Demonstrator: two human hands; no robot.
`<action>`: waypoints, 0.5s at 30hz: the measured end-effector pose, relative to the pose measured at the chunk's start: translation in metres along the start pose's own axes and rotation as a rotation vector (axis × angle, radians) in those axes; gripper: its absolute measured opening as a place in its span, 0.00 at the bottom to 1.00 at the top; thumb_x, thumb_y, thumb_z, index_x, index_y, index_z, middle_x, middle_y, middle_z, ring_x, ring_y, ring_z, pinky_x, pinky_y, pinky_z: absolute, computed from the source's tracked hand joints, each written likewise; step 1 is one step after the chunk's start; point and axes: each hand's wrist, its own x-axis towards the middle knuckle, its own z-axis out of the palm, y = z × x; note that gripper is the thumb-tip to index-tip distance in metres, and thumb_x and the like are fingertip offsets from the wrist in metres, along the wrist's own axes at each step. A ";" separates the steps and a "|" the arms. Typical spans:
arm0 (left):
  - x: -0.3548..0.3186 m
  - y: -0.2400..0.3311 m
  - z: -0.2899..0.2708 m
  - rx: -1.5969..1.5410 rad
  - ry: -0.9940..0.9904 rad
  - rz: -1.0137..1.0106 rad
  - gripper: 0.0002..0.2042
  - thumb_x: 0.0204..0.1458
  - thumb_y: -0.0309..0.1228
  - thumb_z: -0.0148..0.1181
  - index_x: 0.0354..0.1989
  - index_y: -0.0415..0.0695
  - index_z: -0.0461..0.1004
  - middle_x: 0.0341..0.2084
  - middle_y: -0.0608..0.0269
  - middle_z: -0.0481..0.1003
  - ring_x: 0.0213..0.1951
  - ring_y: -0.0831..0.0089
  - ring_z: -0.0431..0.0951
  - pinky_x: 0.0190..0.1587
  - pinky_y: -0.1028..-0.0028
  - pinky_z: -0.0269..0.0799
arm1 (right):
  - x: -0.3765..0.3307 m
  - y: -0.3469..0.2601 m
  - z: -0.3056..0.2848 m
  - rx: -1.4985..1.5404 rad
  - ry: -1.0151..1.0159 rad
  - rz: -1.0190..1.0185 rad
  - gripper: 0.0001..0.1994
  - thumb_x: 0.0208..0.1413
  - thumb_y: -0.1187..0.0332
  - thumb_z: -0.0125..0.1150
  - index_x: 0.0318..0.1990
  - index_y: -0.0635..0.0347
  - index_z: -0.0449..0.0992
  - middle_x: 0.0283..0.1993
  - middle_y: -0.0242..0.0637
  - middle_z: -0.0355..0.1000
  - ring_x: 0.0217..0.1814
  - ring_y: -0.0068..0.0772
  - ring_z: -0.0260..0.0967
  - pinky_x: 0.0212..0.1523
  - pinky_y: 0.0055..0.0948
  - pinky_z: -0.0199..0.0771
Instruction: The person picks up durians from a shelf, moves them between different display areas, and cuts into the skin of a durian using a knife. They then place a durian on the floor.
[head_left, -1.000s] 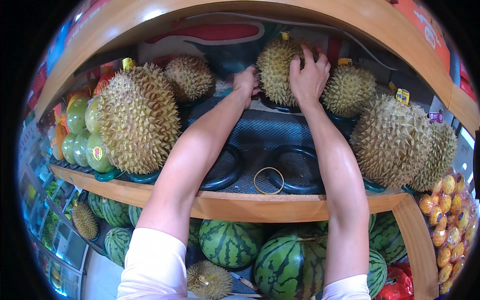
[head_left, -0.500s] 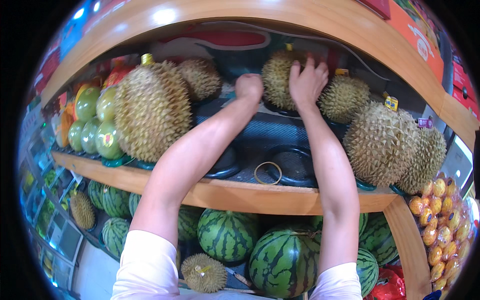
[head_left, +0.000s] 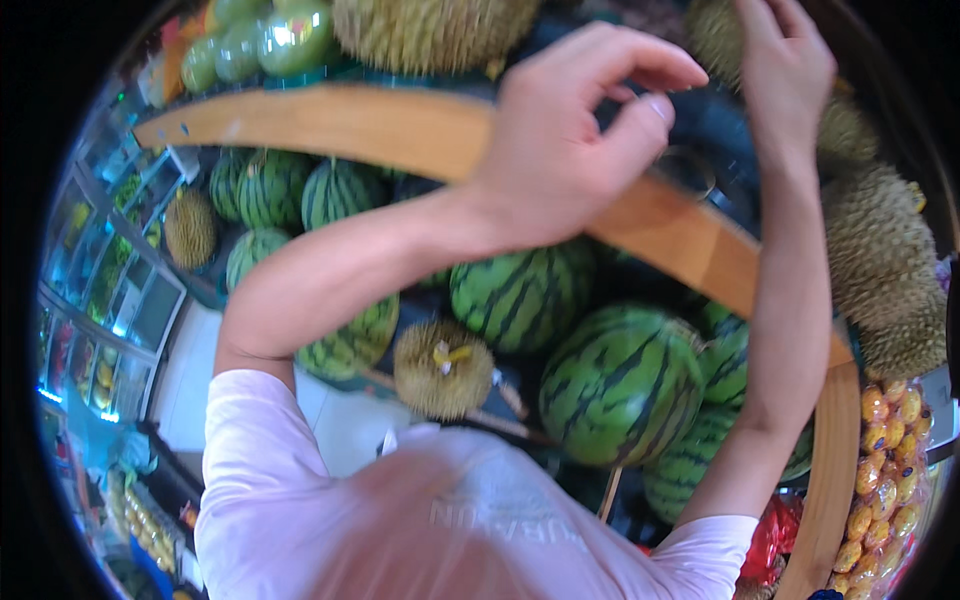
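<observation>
Your left hand (head_left: pixel 560 150) hangs in front of the curved wooden shelf (head_left: pixel 330 125) at a fruit stall, fingers loosely curled with thumb and forefinger close together; the grip is narrow and holds nothing that can be seen. Your right hand (head_left: pixel 785 70) reaches up past the shelf edge toward the durians (head_left: pixel 880 260) on the right of the shelf; its fingertips run out of the top of the picture, so you cannot tell whether that grip is wide, narrow or closed on anything. A dark round stand (head_left: pixel 690 170) on the shelf shows between your two hands, just beside your left thumb.

A large durian (head_left: pixel 430 30) sits on the shelf at the top, above your left hand, with wrapped green fruit (head_left: pixel 270 40) to its left. Below the shelf lie striped watermelons (head_left: pixel 620 385), stacked close together, and a small durian (head_left: pixel 440 368) with a yellow tag rests among them under your left forearm. Another durian (head_left: pixel 190 228) lies at the far left beside more melons. Netted orange fruit (head_left: pixel 885 460) hangs at the lower right edge, near a red packet (head_left: pixel 775 535). Your white sleeves (head_left: pixel 260 450) fill the bottom of the view.
</observation>
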 end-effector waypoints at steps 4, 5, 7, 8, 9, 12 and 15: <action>-0.087 0.036 -0.077 0.191 0.003 -0.242 0.12 0.64 0.23 0.51 0.53 0.34 0.75 0.44 0.57 0.80 0.48 0.72 0.78 0.53 0.74 0.73 | -0.075 -0.093 -0.014 0.161 -0.434 0.091 0.10 0.63 0.75 0.59 0.50 0.67 0.79 0.45 0.35 0.78 0.46 0.22 0.73 0.49 0.21 0.71; -0.115 0.034 -0.093 0.232 0.061 -0.320 0.11 0.64 0.23 0.52 0.50 0.35 0.76 0.42 0.59 0.80 0.46 0.73 0.79 0.50 0.74 0.74 | -0.101 -0.108 -0.013 0.182 -0.575 0.092 0.10 0.63 0.75 0.59 0.50 0.67 0.79 0.45 0.34 0.78 0.46 0.22 0.73 0.49 0.19 0.71; -0.167 0.026 -0.111 0.249 0.122 -0.503 0.10 0.63 0.22 0.53 0.48 0.35 0.77 0.39 0.60 0.80 0.43 0.74 0.80 0.48 0.74 0.75 | -0.136 -0.137 -0.021 0.182 -0.840 0.074 0.09 0.58 0.78 0.61 0.45 0.66 0.80 0.37 0.38 0.77 0.37 0.31 0.75 0.42 0.25 0.75; -0.196 0.027 -0.117 0.276 0.137 -0.625 0.10 0.63 0.22 0.52 0.48 0.35 0.78 0.39 0.60 0.80 0.42 0.74 0.80 0.48 0.74 0.75 | -0.165 -0.143 -0.017 0.206 -0.858 0.111 0.07 0.51 0.74 0.67 0.39 0.59 0.80 0.30 0.37 0.73 0.30 0.39 0.74 0.31 0.34 0.75; -0.225 0.028 -0.124 0.314 0.132 -0.684 0.10 0.64 0.22 0.52 0.48 0.35 0.78 0.38 0.60 0.80 0.42 0.74 0.80 0.47 0.75 0.75 | -0.189 -0.148 -0.018 0.244 -0.948 0.171 0.06 0.51 0.73 0.67 0.38 0.58 0.80 0.30 0.36 0.72 0.30 0.39 0.74 0.29 0.34 0.76; -0.310 0.044 -0.128 0.300 0.209 -0.919 0.09 0.62 0.21 0.54 0.47 0.36 0.78 0.36 0.60 0.80 0.39 0.74 0.80 0.43 0.75 0.75 | -0.251 -0.158 -0.008 0.272 -1.187 0.391 0.09 0.56 0.67 0.66 0.41 0.61 0.80 0.34 0.41 0.72 0.32 0.47 0.75 0.32 0.41 0.78; -0.373 0.061 -0.123 0.390 0.141 -0.885 0.09 0.59 0.18 0.56 0.46 0.37 0.79 0.34 0.57 0.80 0.35 0.71 0.80 0.38 0.74 0.75 | -0.281 -0.169 0.023 0.243 -1.327 0.414 0.13 0.56 0.65 0.66 0.44 0.62 0.77 0.36 0.43 0.71 0.35 0.50 0.75 0.34 0.44 0.77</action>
